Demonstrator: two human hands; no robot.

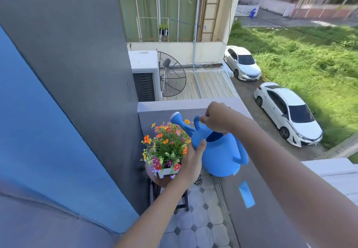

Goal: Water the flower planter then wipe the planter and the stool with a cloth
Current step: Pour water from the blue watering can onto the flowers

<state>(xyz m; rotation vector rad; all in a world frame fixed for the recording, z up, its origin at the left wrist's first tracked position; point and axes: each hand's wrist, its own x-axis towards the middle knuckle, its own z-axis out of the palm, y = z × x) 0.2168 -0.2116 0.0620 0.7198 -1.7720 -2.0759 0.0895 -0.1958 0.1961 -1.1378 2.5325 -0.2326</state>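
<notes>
Right hand (218,119) has a closed grip on the top handle of the blue watering can (219,151); left hand (191,158) lies flat against the can's side, fingers extended. Can is tilted, spout over the flower planter (166,170). Planter stands on the round stool (162,183) in the balcony corner.

Smooth matt blue plastic watering can (219,151); white slatted planter (164,171), seemingly painted wood; round stool (164,182) with brown wooden top; floor (199,226) of pale matt tiles; parapet wall (257,205) painted flat grey; glossy white cars (288,114) below.
</notes>
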